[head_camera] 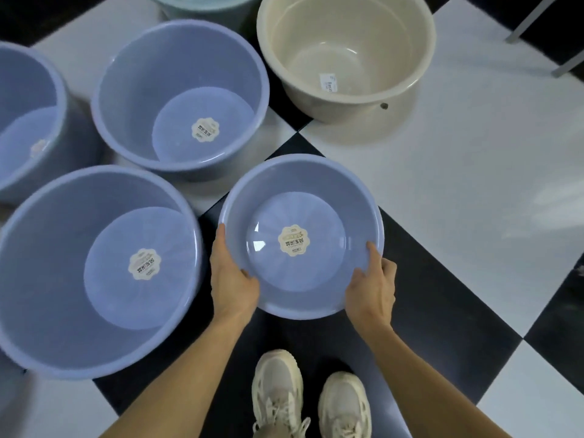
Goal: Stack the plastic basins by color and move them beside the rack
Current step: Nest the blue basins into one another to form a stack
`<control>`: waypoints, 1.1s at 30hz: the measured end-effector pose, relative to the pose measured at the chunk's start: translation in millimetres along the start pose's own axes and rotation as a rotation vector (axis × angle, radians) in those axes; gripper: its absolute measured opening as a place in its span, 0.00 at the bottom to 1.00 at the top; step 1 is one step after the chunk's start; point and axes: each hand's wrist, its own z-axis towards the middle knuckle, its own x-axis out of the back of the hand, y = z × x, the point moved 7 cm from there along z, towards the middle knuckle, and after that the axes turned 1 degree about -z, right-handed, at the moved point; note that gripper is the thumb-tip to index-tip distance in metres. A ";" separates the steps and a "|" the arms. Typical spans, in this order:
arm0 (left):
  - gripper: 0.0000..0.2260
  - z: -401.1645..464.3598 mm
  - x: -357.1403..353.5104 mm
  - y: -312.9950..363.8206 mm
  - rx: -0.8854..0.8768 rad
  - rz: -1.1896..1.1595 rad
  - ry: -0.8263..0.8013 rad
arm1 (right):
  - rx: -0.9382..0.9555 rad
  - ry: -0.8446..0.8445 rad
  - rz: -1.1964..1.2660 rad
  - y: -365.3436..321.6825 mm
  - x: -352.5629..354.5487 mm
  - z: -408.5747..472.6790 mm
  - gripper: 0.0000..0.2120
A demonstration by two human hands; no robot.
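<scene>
A small blue basin (300, 197) with a round label inside is in front of me, gripped on both sides. My left hand (232, 276) clasps its left rim, thumb inside. My right hand (373, 286) clasps its right rim, thumb over the edge. Three larger blue basins stand on the floor to the left: one near left (63, 248), one behind it (177, 74), one cut off at the left edge (22, 121). A cream basin (344, 33) stands at the back. A pale green basin (202, 4) shows at the top edge.
The floor is black and white checked tile (458, 169). Grey metal legs (531, 20) stand at the top right. My two pale sneakers (309, 399) are just below the held basin.
</scene>
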 end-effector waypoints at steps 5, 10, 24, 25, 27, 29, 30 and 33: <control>0.34 23.3 -24.2 -41.0 0.103 0.158 -0.062 | -0.029 -0.046 -0.110 12.3 -26.1 23.5 0.36; 0.36 26.2 -29.6 -47.1 0.198 0.443 -0.173 | 0.008 -0.170 -0.344 16.1 -23.3 34.9 0.37; 0.40 -72.5 123.6 49.4 -0.127 1.083 -0.223 | 0.486 -0.216 -0.504 -131.6 36.9 -109.1 0.36; 0.39 -75.3 143.1 44.9 -0.110 1.082 -0.211 | 0.513 -0.222 -0.507 -143.9 30.7 -121.4 0.35; 0.39 -78.0 182.7 29.6 -0.079 1.084 -0.183 | 0.562 -0.232 -0.527 -166.5 15.4 -147.1 0.35; 0.39 -75.0 225.8 9.0 -0.059 1.092 -0.161 | 0.604 -0.236 -0.564 -190.9 -6.6 -174.0 0.35; 0.39 -72.4 244.7 -1.1 -0.053 1.096 -0.157 | 0.610 -0.243 -0.580 -201.3 -17.9 -185.4 0.35; 0.39 -58.7 306.3 -35.4 -0.045 1.078 -0.136 | 0.624 -0.244 -0.606 -237.4 -62.2 -223.8 0.34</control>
